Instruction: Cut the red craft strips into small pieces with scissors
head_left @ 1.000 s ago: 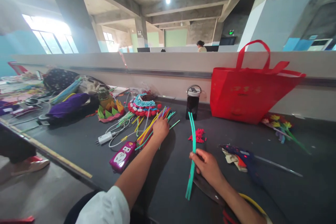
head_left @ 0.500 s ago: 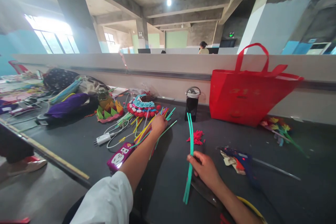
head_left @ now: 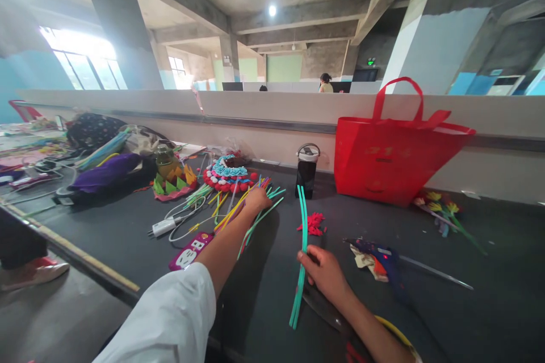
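Note:
My right hand (head_left: 326,272) pinches a few long green pipe cleaners (head_left: 303,221) between thumb and fingers, holding them nearly upright above the table. My left hand (head_left: 258,199) reaches forward into a loose bundle of coloured pipe cleaners (head_left: 230,216), yellow, purple and green. Its fingers are bent closed on the bundle, though the tips are partly hidden. Several green stems (head_left: 266,215) stick out to the right of that hand. Small red pieces (head_left: 313,224) lie in a pile just beyond the right hand. A dark-handled tool (head_left: 326,309) lies partly hidden beneath the right hand.
A blue glue gun (head_left: 383,255) with a clear stick lies at right. Behind stand a lidded cup (head_left: 307,167) and a red bag (head_left: 383,159). Left are a purple power strip (head_left: 189,252), a white plug (head_left: 164,228), a felt crown (head_left: 174,184) and a blue-and-red decorated piece (head_left: 230,173).
The view has shifted slightly. My left hand stays at the bundle, where green stems on its right have spread. My right hand keeps the green pipe cleaners in much the same position.

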Available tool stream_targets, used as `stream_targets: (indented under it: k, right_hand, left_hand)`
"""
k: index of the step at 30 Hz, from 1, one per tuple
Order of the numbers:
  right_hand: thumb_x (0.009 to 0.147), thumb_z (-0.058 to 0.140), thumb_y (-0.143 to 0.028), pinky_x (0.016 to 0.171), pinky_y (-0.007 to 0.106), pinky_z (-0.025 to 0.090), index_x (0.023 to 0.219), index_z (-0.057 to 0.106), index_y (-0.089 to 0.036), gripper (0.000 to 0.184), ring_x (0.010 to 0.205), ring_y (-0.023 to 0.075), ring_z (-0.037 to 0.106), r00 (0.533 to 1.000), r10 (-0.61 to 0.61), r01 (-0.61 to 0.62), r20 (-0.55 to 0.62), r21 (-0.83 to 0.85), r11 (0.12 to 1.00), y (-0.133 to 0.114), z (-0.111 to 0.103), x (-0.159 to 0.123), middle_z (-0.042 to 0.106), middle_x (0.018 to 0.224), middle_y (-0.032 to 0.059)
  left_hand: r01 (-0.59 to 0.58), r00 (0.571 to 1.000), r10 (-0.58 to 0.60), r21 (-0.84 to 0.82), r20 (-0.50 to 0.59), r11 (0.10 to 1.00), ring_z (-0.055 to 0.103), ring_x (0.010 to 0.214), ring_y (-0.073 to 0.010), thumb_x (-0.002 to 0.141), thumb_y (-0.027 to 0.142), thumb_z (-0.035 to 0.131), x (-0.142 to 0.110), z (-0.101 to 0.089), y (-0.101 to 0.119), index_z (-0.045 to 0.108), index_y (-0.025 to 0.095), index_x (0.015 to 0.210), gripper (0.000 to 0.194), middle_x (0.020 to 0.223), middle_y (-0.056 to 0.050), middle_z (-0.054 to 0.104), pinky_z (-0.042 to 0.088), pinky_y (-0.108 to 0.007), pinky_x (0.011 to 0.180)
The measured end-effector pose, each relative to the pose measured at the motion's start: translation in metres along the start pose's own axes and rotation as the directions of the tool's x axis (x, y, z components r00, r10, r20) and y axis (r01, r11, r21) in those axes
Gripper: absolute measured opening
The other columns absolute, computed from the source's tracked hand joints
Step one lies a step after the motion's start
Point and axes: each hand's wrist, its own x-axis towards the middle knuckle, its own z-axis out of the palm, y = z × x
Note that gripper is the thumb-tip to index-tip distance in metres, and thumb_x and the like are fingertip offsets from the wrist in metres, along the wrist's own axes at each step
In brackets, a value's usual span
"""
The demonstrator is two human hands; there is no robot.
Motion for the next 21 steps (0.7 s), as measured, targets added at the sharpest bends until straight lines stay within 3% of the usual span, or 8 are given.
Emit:
stream_targets:
  k: [5,7,11,14,18,21]
  right_hand:
    - [0.085,0.047,-0.048,0.047,0.021,0.034,0.060,0.043,-0.021,0.037,0.041,0.0087,0.045,1.000,-0.016,0.016,-0.020,0.014,1.000,0.004,0.002,0.001,0.041,0.046,-0.0081]
    - [0.085,0.048,-0.049,0.046,0.021,0.034,0.061,0.045,-0.021,0.037,0.041,0.0086,0.045,1.000,-0.012,0.012,-0.020,0.028,1.000,0.006,0.002,0.002,0.042,0.046,-0.0079]
    - [0.085,0.046,-0.051,0.041,0.020,0.031,0.070,0.054,-0.020,0.035,0.036,0.0080,0.040,0.999,0.031,-0.029,-0.021,0.072,0.997,0.008,0.001,0.003,0.042,0.044,-0.0083]
    - [0.084,0.047,-0.054,0.037,0.019,0.028,0.075,0.058,-0.020,0.037,0.035,0.0074,0.037,0.998,0.054,-0.049,-0.039,0.123,0.991,0.010,0.001,0.004,0.044,0.044,-0.0077]
    - [0.084,0.049,-0.059,0.035,0.018,0.028,0.082,0.061,-0.019,0.042,0.035,0.0075,0.038,0.996,0.069,-0.055,-0.057,0.221,0.974,0.013,0.001,0.005,0.045,0.044,-0.0072]
    - [0.083,0.050,-0.061,0.034,0.018,0.029,0.085,0.062,-0.018,0.045,0.037,0.0075,0.040,0.994,0.061,-0.034,-0.091,0.272,0.962,0.011,0.000,0.004,0.047,0.047,-0.0064]
  left_hand:
    - [0.072,0.997,-0.082,-0.415,-0.005,0.907,0.064,0.071,-0.0256,0.061,0.024,0.065,0.001,-0.024,0.006,0.054,0.016,0.055,0.015,0.061,-0.006,0.060,0.045,-0.030,0.061]
    - [0.064,0.998,-0.068,-0.596,0.016,0.801,0.062,0.061,-0.0210,0.065,0.025,0.061,-0.004,-0.033,0.012,0.054,0.016,0.056,0.014,0.058,-0.005,0.059,0.045,-0.028,0.055]
    - [0.015,1.000,-0.021,-0.862,0.006,0.506,0.060,0.055,-0.0165,0.064,0.025,0.061,-0.021,-0.045,0.028,0.056,0.014,0.066,0.012,0.063,-0.006,0.062,0.049,-0.029,0.055]
    - [-0.090,0.994,-0.036,-0.947,-0.106,0.307,0.056,0.052,-0.0097,0.064,0.025,0.062,-0.035,-0.045,0.041,0.055,0.016,0.075,0.016,0.065,0.001,0.058,0.047,-0.023,0.054]
    - [-0.202,0.978,-0.029,-0.973,-0.207,0.109,0.039,0.045,-0.0036,0.065,0.024,0.063,-0.053,-0.039,0.049,0.059,0.018,0.091,0.027,0.061,0.007,0.045,0.030,-0.016,0.043]
    - [-0.250,0.968,0.046,-0.964,-0.246,0.096,0.031,0.044,-0.0036,0.073,0.030,0.064,-0.070,-0.042,0.053,0.063,0.016,0.098,0.029,0.061,0.007,0.040,0.021,-0.017,0.040]
